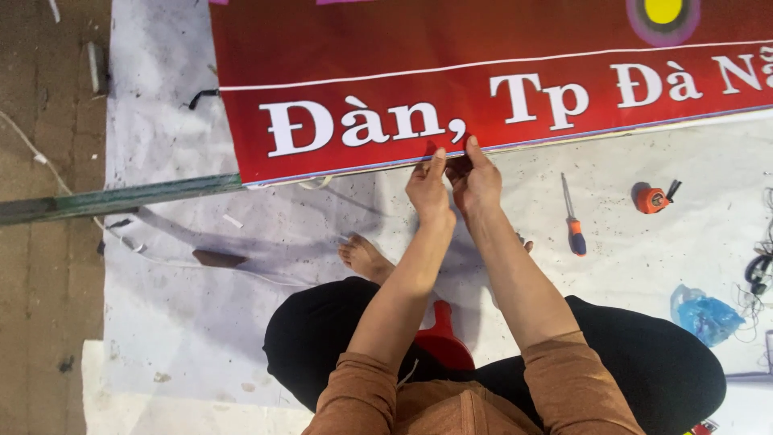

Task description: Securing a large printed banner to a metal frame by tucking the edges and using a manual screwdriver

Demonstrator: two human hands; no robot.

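White sheeting [201, 322] spread over the brick floor [40, 282], speckled with dirt. Nearest, at 6 o'clock: one red plastic stool [441, 337] between black-trousered knees, one bare foot [364, 258] just beyond at 9 o'clock of the forearms. Left hand [428, 192] and right hand [475, 181] side by side, touching, both pinching the lower edge of one red banner [419, 72] with white lettering, fingertips pressed on that edge; whatever lies between the fingers too small to tell. Right of the hands at 3 o'clock, well apart: one screwdriver [572, 219] with an orange and blue handle, then one orange tape measure [653, 198], both lying flat. Farther at 4 o'clock: one crumpled blue plastic bag [704, 314], with a tangle of black cable [758, 270] near the frame edge. At 9 o'clock: one green metal bar [113, 199] running out from under the banner's corner, one thin white cord [145, 251] trailing below it, one small dark flat piece [219, 258] beside. Nothing blocking the hands' reach to the banner edge. Farthest, at 1 o'clock: one yellow disc [663, 10] printed on the banner.
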